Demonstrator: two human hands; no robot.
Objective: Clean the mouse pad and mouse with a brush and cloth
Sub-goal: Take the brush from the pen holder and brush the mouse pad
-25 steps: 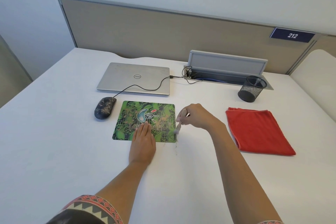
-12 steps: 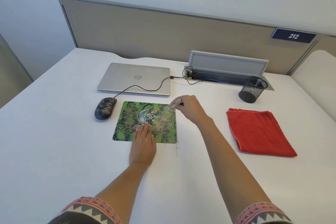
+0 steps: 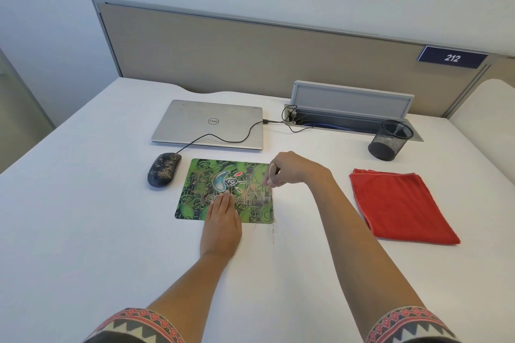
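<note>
Nearest, two patterned sleeve cuffs [image 3: 133,324] frame the bare forearms over the white counter [image 3: 83,217]. The left hand [image 3: 221,227] lies flat, its fingers straight and pressed together, palm on the counter and fingertips on the near edge of the thin green printed mouse pad [image 3: 199,192]. That looks like the right hold. A pad this thin is probably light and floppy and would slide or curl under a stroke, so pinning it from above beats gripping an edge.

A small trail of brown grit [image 3: 273,231] lies on the counter just past the pad's near right corner, and more specks show on the pad's right half.

Above that corner the right hand [image 3: 292,171] has its fingers curled, pinching the small pale-handled brush [image 3: 271,170] near its top. The bristle end is blurred, so whether it touches the pad I cannot tell. The brush looks light, and a fingertip pinch should be enough.

Left of the pad and just apart from it sits the dark oval corded mouse [image 3: 164,171], speckled with grit. It is rigid and rounded, best held by its sides, and its cable may tug. The folded red cloth [image 3: 398,203] lies well apart on the right — soft, and easy to gather from any edge.

Farther back are the closed silver laptop [image 3: 207,125] and a black mesh pen cup [image 3: 390,140].
</note>
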